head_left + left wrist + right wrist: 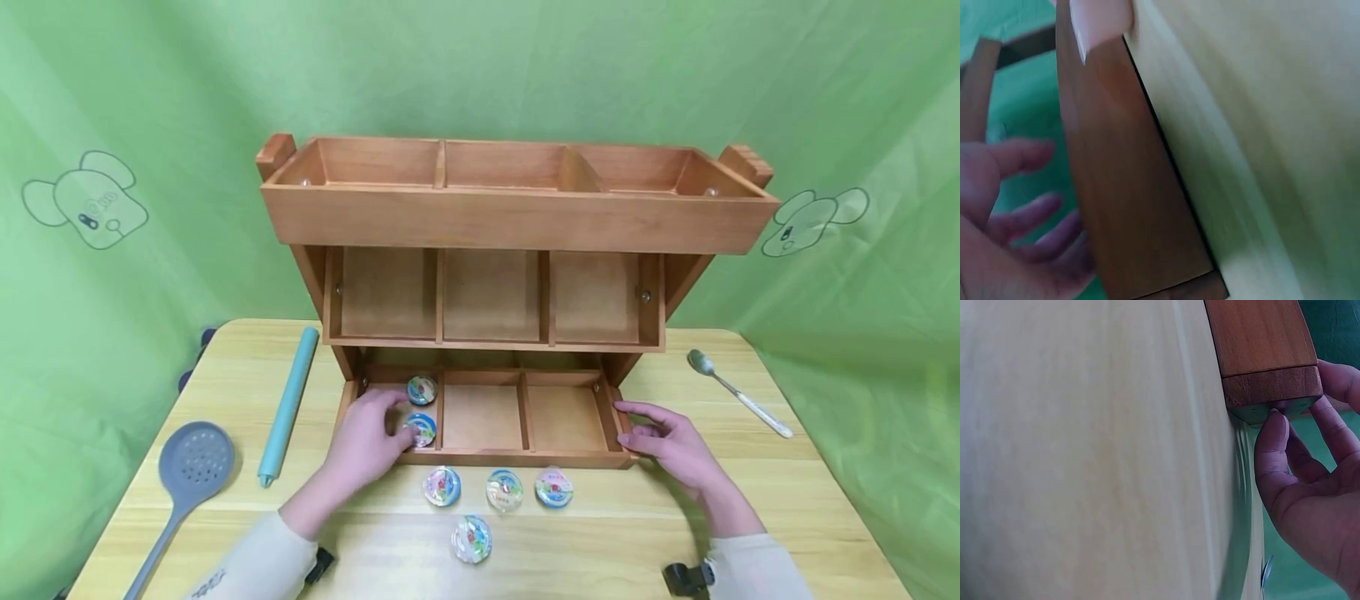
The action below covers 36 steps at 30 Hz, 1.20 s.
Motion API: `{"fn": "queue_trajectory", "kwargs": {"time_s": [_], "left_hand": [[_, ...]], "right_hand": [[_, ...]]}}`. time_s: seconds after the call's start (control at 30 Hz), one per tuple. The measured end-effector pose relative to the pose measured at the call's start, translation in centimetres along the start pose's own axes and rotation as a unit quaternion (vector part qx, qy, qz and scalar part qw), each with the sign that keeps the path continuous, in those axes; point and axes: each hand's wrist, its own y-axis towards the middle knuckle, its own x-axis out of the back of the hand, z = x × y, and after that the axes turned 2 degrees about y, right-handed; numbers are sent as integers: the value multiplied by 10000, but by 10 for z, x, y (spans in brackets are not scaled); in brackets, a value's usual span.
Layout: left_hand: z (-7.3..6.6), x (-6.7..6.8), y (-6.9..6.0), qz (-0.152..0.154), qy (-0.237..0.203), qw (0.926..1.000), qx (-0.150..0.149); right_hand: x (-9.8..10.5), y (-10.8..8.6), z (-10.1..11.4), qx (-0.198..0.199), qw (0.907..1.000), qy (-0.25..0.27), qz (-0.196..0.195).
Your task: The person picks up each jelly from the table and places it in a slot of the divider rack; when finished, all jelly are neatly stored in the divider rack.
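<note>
A three-tier wooden rack stands on the table, each tier split into compartments. My left hand reaches into the bottom tier's left compartment, where two small jelly cups with printed lids lie. Its thumb touches the nearer jelly cup; the index finger is close beside the farther jelly cup. In the left wrist view the fingers are spread and loosely bent behind the front board. My right hand touches the bottom tier's right end, thumb at the board's end face and fingertips along the outer side.
Several more jelly cups lie on the table before the rack. At left are a blue-green rod and a grey slotted skimmer. A metal spoon lies at right. A green curtain hangs behind.
</note>
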Motion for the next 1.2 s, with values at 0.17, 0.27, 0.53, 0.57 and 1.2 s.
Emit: {"fn": "queue_trajectory", "kwargs": {"time_s": [0.17, 0.27, 0.53, 0.57, 1.2], "left_hand": [[-13, 1, -25, -842, -173, 9948, -545], [-18, -4, -39, -766, -654, 9932, -591], [-18, -24, -66, 44, -821, 9965, -126], [-18, -27, -66, 102, -782, 9969, -74], [-18, -51, -61, 573, -1450, 9871, 354]], "right_hand": [[0, 0, -1, 20, 10000, -1, 0], [0, 0, 0, 35, 10000, 20, -15], [0, 1, 0, 53, 9998, 178, 51], [0, 0, 0, 46, 9998, 189, 55], [1, -2, 0, -40, 9995, 322, 38]]}}
